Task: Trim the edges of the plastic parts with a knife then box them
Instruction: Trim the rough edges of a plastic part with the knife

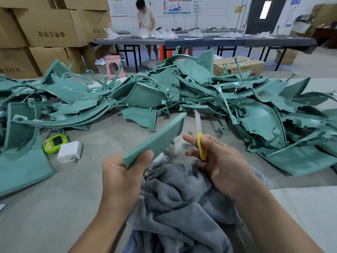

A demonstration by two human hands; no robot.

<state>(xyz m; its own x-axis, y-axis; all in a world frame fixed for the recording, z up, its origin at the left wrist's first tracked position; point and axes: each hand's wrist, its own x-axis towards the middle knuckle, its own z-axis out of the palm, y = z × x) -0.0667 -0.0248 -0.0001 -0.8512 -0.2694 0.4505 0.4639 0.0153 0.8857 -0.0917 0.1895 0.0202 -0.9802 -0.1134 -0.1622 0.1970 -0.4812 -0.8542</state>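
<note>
over cloth (182,198) l hand (124,172) grips part (160,137), r hand (218,161) knife (200,138); cartons (45,28) shut.

At ten o'clock, the stacked cardboard boxes (51,33) carry dark Chinese characters, too distorted to read. At twelve o'clock, the wall posters (177,6) bear print too small to read.
</note>
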